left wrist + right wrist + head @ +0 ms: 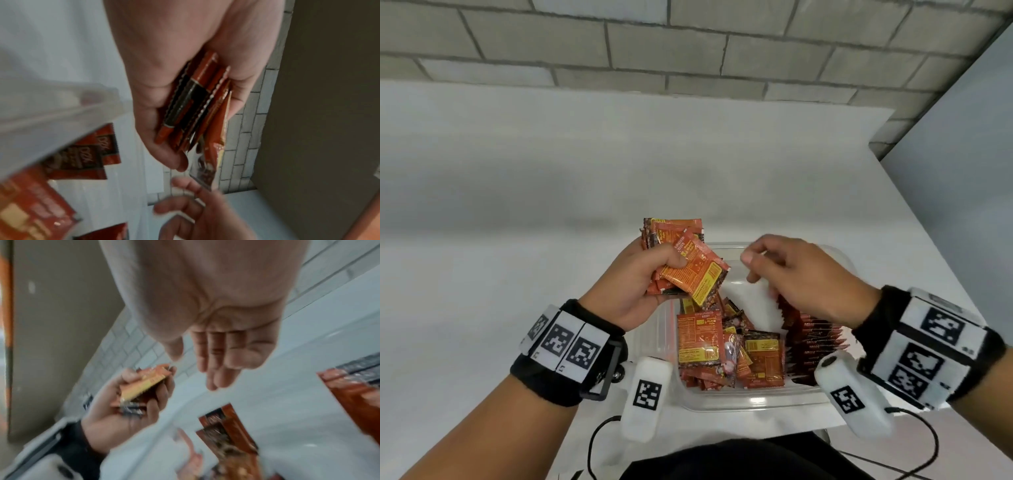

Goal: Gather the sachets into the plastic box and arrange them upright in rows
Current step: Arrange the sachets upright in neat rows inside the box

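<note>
My left hand [635,284] grips a fanned stack of orange sachets [688,270] above the far left corner of the clear plastic box [739,401]. From the left wrist the stack [195,104] shows edge-on between thumb and fingers. My right hand [756,269] hovers over the middle of the box with relaxed fingers and holds nothing; its palm [236,344] is bare in the right wrist view. Loose sachets [709,346] lie flat and jumbled in the box's left half. A row of upright sachets [811,339] stands along its right side.
The box sits at the near edge of a white table [551,205]. A grey brick wall [688,51] runs behind it and a grey panel [962,171] stands at the right, past the table's slanted right edge. Black cables [599,442] hang near my body.
</note>
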Demonstrator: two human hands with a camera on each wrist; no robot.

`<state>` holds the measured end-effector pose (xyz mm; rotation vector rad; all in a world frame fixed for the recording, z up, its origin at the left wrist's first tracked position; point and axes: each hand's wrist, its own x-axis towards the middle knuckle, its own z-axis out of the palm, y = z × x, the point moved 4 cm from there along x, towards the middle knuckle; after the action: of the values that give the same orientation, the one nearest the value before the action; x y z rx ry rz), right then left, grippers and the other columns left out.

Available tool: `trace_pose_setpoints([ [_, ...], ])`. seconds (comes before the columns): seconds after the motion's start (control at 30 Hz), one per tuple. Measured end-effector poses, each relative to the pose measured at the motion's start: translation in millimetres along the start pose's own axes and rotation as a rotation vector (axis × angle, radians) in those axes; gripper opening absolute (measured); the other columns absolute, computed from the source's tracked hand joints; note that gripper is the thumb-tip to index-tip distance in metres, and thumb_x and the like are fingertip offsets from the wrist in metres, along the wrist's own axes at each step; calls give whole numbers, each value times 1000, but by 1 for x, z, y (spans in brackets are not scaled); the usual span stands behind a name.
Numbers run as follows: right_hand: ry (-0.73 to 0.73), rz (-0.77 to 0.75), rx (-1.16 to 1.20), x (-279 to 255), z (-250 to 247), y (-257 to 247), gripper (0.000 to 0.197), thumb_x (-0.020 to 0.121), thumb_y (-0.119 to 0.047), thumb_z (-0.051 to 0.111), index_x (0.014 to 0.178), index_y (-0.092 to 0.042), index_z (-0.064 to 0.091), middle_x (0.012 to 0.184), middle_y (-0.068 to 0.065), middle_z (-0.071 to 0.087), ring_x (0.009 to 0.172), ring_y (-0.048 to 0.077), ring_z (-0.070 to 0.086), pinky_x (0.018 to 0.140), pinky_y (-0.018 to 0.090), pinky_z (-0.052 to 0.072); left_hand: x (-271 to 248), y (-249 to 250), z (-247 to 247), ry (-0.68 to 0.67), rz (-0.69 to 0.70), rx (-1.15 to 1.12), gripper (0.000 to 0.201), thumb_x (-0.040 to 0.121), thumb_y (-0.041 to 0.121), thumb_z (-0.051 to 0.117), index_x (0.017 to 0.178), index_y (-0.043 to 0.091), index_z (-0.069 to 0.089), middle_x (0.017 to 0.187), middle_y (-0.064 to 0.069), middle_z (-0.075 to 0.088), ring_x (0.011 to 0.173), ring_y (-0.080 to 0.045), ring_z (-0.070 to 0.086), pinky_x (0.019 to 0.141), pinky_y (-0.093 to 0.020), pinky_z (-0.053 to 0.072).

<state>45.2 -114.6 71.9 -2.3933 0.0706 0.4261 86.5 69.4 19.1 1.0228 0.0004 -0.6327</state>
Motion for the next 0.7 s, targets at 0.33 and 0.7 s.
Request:
trace_pose_setpoints([
  [0.33,148,-113,581,-24,-12,2,50,64,-36,73,108,-23,51,90,2,64,77,18,65,63,34,53,3,0,67,-274,-51,-101,35,70,3,65,105,7,64,98,-15,71,85,-26,70,70,-41,58],
  [0.7,404,-145,781,-38,-36,21,12,85,-8,62,93,-16,57,88,2,74,81,17,69,74,29,50,9,-22,75,-208,-158,-141,34,73,8,53,105,3,61,89,-17,71,79,-30,71,66,-37,58],
])
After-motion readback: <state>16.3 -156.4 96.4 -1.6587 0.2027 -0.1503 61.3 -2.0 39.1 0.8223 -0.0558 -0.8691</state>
